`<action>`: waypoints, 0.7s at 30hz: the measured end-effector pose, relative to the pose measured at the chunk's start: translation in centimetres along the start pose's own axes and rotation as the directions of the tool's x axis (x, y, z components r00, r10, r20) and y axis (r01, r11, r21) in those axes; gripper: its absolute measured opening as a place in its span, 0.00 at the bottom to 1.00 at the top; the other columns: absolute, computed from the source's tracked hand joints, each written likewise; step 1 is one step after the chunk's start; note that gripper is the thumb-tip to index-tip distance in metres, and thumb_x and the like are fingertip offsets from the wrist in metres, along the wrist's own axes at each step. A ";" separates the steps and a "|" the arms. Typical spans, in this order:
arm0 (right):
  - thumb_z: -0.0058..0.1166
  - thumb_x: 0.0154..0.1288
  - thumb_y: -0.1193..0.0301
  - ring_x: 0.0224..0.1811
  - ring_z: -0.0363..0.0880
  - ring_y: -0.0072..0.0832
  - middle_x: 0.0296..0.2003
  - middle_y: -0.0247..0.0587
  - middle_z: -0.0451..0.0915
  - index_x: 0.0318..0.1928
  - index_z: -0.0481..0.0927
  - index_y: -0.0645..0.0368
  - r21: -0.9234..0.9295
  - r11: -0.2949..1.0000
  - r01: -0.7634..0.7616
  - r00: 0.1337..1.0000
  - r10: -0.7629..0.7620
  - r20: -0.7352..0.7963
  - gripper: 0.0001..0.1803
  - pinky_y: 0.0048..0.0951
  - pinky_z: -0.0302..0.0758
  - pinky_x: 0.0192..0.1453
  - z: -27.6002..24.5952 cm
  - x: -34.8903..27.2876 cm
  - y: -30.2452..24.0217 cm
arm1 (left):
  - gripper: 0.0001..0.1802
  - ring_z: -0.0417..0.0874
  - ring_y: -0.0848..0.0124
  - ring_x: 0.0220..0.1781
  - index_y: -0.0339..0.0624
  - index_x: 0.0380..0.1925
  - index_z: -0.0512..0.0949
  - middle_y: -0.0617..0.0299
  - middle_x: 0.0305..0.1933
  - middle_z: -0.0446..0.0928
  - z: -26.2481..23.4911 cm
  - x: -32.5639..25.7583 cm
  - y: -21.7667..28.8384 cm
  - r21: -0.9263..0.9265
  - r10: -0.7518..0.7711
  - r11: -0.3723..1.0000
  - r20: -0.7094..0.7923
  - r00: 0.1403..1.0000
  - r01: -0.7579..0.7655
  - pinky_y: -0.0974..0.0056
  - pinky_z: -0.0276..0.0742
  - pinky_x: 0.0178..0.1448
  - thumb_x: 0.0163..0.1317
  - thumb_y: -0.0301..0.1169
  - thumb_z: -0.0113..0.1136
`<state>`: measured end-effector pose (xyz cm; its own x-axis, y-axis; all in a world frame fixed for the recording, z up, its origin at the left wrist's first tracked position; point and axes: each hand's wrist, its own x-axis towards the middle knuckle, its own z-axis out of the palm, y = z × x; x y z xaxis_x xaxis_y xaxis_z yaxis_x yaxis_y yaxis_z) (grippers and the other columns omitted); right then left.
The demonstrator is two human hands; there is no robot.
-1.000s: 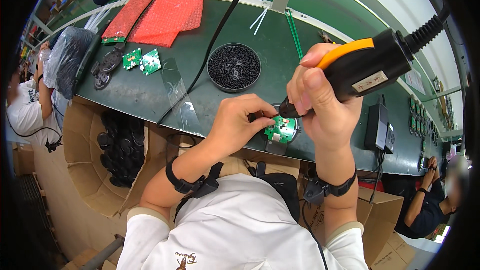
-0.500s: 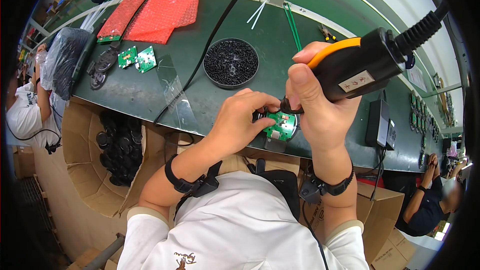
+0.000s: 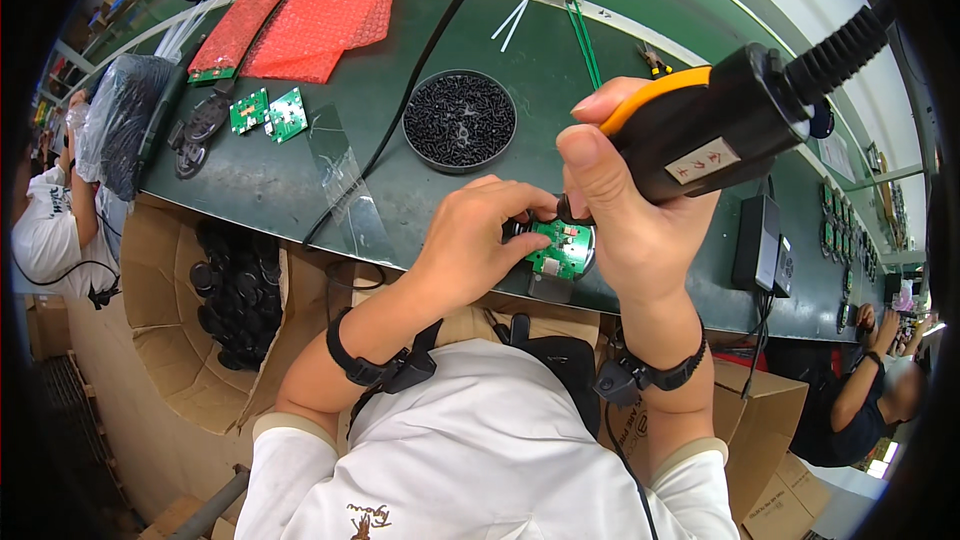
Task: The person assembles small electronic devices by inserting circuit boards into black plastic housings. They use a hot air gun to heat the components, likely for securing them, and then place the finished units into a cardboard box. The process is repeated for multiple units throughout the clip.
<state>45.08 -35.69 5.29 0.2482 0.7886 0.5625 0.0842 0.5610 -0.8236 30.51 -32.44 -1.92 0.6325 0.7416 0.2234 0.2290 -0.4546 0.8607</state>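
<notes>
My right hand (image 3: 635,210) is wrapped round a black electric screwdriver (image 3: 700,130) with an orange lever, its tip end pointing down at the work. Under it, at the bench's near edge, lies a green circuit board (image 3: 566,252) seated in a round black housing. The thumb and fingers of my left hand (image 3: 465,240) close on the left side of this board and housing, close to the screwdriver's tip. My fingers hide the tip itself and whatever it touches. A round dish (image 3: 460,170) full of small black screws (image 3: 460,120) stands just beyond my left hand.
Two loose circuit boards (image 3: 287,116), red bubble wrap (image 3: 325,25) and black plastic parts (image 3: 205,120) lie at the left. A black cable (image 3: 425,65) crosses the bench. A cardboard box (image 3: 165,340) of black parts sits below; a black power box (image 3: 757,242) stands right. Co-workers flank me.
Both hands hold nearly the same pose over the board, the screwdriver having shifted very slightly left. The view has tilted a little. At the far right, a co-worker's hands have moved.
</notes>
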 end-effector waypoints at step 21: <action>0.69 0.66 0.77 0.20 0.72 0.18 0.29 0.36 0.77 0.44 0.75 0.63 -0.028 1.000 -0.007 0.999 0.008 0.038 0.14 0.19 0.68 0.23 0.1 -0.4 0.2 | 0.20 0.81 0.55 0.43 0.40 0.41 0.84 0.60 0.44 0.84 1.4 0.1 -2.0 0.052 0.165 0.985 -0.072 0.984 -0.162 0.55 0.77 0.48 0.46 0.27 0.80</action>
<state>44.95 -35.86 4.94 0.2117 0.8020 0.5586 0.1096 0.5485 -0.8290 31.12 -32.16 -4.22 0.6067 0.6899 0.3949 0.1617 -0.5935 0.7884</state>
